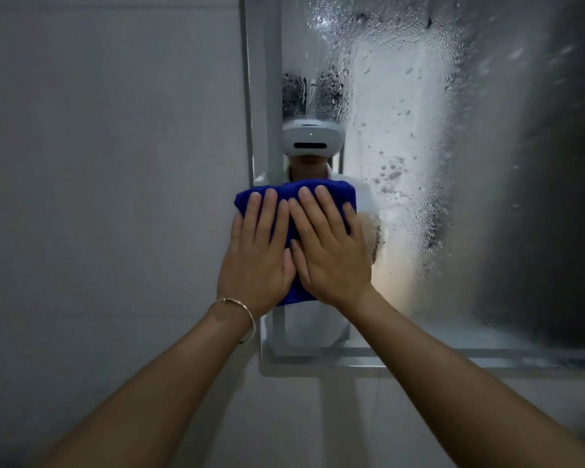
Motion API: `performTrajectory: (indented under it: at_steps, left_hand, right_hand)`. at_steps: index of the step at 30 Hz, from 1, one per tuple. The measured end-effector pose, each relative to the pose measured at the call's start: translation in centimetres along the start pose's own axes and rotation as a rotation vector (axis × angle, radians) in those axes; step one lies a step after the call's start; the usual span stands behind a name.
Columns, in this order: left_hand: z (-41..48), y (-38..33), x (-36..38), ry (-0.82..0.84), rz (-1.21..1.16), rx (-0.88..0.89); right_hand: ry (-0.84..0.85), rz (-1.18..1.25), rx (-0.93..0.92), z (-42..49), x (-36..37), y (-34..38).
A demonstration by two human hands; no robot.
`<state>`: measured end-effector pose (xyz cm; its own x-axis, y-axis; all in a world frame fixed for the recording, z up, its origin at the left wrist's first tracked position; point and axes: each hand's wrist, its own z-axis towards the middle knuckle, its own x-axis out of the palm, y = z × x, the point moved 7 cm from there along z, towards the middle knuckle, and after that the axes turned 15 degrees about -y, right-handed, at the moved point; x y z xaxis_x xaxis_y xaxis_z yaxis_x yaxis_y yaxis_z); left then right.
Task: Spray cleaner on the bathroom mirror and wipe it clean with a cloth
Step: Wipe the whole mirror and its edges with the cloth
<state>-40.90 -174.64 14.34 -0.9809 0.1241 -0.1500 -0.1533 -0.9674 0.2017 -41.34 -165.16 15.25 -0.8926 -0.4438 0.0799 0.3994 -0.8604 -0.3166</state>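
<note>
Two hands (left hand, right hand), fingers straight, press cloth to mirror; best swept evenly toward droplets right of them.

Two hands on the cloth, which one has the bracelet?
The left hand: a thin gold-coloured bracelet circles its wrist. The right hand has a bare wrist. Both press flat on the blue cloth.

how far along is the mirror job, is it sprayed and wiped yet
Done: spraying, since droplets and white film cover the mirror. In hand: left hand and right hand press the blue cloth flat on the glass near its left edge, where a narrow strip looks clear. Left: the broad wet band right of the cloth and up top.
</note>
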Motion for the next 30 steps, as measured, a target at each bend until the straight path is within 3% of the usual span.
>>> performTrajectory:
  at_steps: [8,15,20,24,30]
  left_hand:
    - [8.2,-3.1,-0.1,-0.065,-0.007,-0.039]
    - [9.8,-11.4,1.6,-0.104,0.059,0.057]
    - [9.1,-9.7,1.2,-0.069,0.057,0.095]
    - [6.7,-5.6,0.3,-0.002,0.063,-0.012]
    - [6.3,-4.5,-0.1,0.039,0.094,-0.012]
  right_hand:
    - [-0.039,-0.037,0.001,5.6,-1.5,-6.3]
    - [-0.035,-0.114,0.037,2.5,-4.7,-13.6]
    - [-0.044,-0.100,0.129,2.6,-3.9,-11.8]
    - [-0.019,-0.033,0.018,3.4,-2.4,-7.7]
    - [-0.001,-0.049,-0.034,3.5,-1.9,-6.6]
